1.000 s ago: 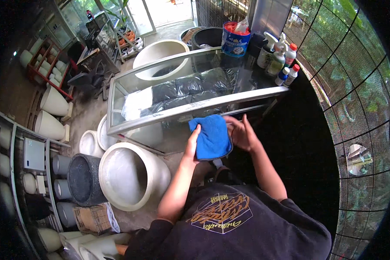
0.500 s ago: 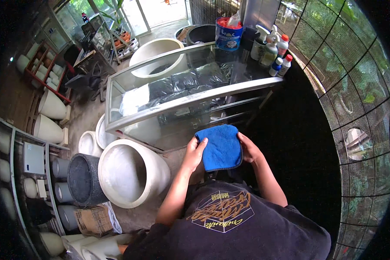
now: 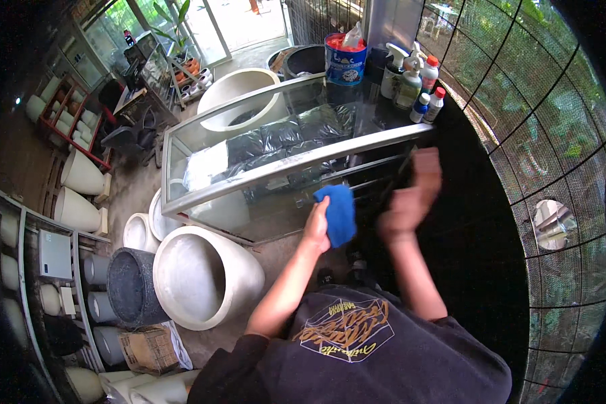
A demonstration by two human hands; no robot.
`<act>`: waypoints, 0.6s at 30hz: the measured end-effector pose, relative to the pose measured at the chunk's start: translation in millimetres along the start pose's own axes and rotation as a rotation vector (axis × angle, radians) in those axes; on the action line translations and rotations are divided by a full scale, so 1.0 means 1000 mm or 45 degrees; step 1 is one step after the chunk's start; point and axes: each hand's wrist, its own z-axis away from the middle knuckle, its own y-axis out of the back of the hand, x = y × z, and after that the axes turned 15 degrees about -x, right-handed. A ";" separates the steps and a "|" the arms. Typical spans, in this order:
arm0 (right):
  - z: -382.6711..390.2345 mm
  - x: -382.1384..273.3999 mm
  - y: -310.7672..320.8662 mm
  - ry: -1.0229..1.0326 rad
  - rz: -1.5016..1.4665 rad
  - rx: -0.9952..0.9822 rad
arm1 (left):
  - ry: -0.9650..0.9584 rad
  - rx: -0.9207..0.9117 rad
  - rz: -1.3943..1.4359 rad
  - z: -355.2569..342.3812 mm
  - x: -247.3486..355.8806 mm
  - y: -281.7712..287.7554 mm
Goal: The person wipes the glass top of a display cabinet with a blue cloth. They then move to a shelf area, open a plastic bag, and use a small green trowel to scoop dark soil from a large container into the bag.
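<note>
In my left hand [image 3: 320, 225] is a folded blue cloth [image 3: 340, 214], pinched at its left edge with the thumb on top. It hangs in front of the glass display case [image 3: 249, 174]. My right hand [image 3: 411, 195] is off the cloth and reaches forward, beside the case's right end. Motion smears it, but its fingers look stretched out and I see nothing in them. Beyond that hand, on the case's top, stand a spray bottle [image 3: 408, 89], a small blue-capped bottle [image 3: 420, 108] and a white red-capped bottle [image 3: 435, 106].
A blue bucket [image 3: 345, 66] stands behind the bottles. Black plastic-wrapped packs [image 3: 276, 138] show through the glass. To my left are a large cream pot [image 3: 246, 276], a dark pot [image 3: 135, 283] and a cardboard box [image 3: 148, 349]. Wire mesh [image 3: 512, 101] runs along the right.
My right hand has let go of the blue cloth and moved forward and right, toward the bottles. The cloth, now in my left hand alone, has folded narrower.
</note>
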 end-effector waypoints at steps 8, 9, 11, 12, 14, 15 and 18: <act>0.205 0.092 -0.076 -1.316 -0.865 -1.342 | 0.006 0.399 -1.014 -0.022 -0.069 0.022; 0.205 0.102 -0.072 -1.484 -0.957 -1.207 | -0.036 0.371 -1.225 -0.027 -0.066 0.003; 0.160 0.086 -0.050 -1.975 -1.870 -0.763 | -0.154 0.284 -1.745 -0.025 -0.054 -0.034; 0.156 0.096 -0.041 -1.886 -2.284 -0.641 | -0.236 0.051 -1.959 -0.030 -0.055 -0.044; 0.139 0.103 -0.034 -1.838 -2.539 -0.430 | -0.067 -0.369 -2.163 -0.032 -0.047 -0.071; 0.145 0.126 -0.036 -1.879 -2.651 -0.519 | 0.007 -0.436 -2.288 -0.030 -0.048 -0.081; 0.131 0.137 -0.043 -1.948 -2.333 -0.422 | 0.630 -0.588 -2.322 -0.019 -0.028 -0.114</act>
